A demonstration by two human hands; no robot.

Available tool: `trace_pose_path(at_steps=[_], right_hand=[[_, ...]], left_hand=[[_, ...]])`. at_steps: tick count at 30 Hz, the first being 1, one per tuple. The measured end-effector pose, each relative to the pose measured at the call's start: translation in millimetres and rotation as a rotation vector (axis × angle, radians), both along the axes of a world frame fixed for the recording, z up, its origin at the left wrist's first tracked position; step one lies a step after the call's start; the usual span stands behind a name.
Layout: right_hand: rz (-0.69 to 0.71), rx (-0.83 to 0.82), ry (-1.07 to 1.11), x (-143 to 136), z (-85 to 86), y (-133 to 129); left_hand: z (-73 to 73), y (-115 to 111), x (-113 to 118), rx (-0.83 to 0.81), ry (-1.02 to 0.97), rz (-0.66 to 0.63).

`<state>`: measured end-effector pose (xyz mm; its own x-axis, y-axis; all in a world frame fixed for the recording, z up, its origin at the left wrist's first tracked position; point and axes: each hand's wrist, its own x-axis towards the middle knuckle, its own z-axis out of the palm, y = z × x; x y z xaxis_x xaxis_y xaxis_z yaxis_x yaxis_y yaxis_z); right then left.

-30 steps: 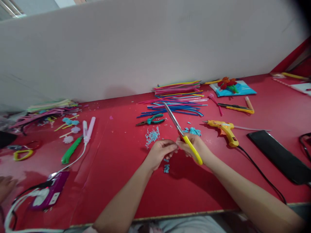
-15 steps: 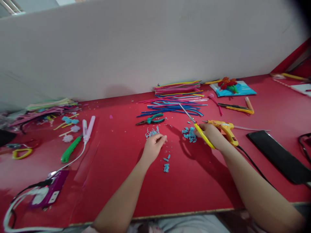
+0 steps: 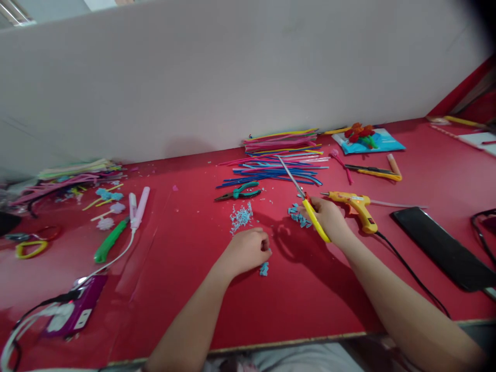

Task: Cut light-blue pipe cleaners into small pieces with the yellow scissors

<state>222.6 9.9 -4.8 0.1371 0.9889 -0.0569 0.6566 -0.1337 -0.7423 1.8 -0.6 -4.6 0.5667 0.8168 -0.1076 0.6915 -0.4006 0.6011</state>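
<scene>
The red bench (image 3: pixel 186 289) carries everything. Over its middle, the right hand (image 3: pixel 323 214) grips scissors (image 3: pixel 314 219) by the yellow handles (the blades point far and slightly left), its fingers just beside a pile of blue pieces (image 3: pixel 297 216). Nearer and to the left, the left hand (image 3: pixel 248 250) curls loosely, fingertips down by a smaller blue cluster (image 3: pixel 264 269); whether it pinches a piece, I cannot tell. Fine blue clippings (image 3: pixel 241 217) lie just beyond it.
</scene>
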Motion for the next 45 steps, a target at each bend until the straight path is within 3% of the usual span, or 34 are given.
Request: trace_pose_path(at_steps=[5, 10, 14, 27, 37, 39, 43, 45], right_hand=[[0.075, -0.003, 0.137, -13.2, -4.6, -5.0], [0.258, -0.203, 0.421, -28.0, -7.4, -15.1], [0.381, -0.200, 0.512, -36.9, -5.1, -22.0], [0.388, -0.122, 0.517, -42.1, 5.5, -27.3], [0.362, -0.172, 0.574, -41.8, 1.2, -25.0], [0.319, -0.157, 0.587, -39.8, -2.4, -22.7], [0.252, -0.136, 0.588, -36.0, -9.6, -17.8], [0.242, -0.125, 0.552, -35.9, -11.6, -16.3]], left_hand=[[-4.4, -0.4, 6.8, -0.099, -0.123, 0.077], [-0.9, 4.2, 9.4, -0.523, -0.508, 0.227], [3.7, 4.3, 8.2, -0.804, -0.699, 0.256], [1.7, 3.2, 9.1, -0.891, -0.799, 0.296], [3.8, 3.2, 9.4, -0.751, -0.657, 0.236], [1.3, 5.7, 8.5, -0.584, -0.590, 0.256], [-5.0, 11.5, 7.2, -0.085, -0.407, 0.304], [-7.0, 12.4, 7.4, 0.053, -0.371, 0.307]])
